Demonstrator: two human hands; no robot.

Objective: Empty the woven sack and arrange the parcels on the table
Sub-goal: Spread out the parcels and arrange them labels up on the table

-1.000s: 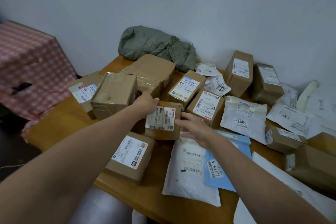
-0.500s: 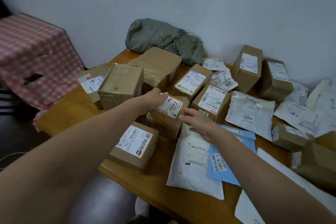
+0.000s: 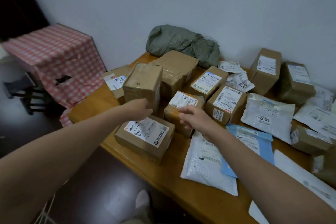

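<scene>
Parcels [image 3: 143, 132] lie labels-up on the table [image 3: 181, 196], likely for reading, sack [image 3: 181, 43] at its far edge. Left hand [image 3: 141, 109] and right hand [image 3: 194, 118] flank a small box [image 3: 183, 100]; grip unclear.

sack [image 3: 181, 45] behind boxes [image 3: 174, 71] on table [image 3: 94, 103], mailers [image 3: 207, 165] right

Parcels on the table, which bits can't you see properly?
- Head view: left hand fingertips blur against the tall box; touching or not, unclear.
- Small box: front hidden by the right hand.
- White envelope: cut off by the bottom-right edge.
- Woven sack: inside hidden by its own folds.
</scene>
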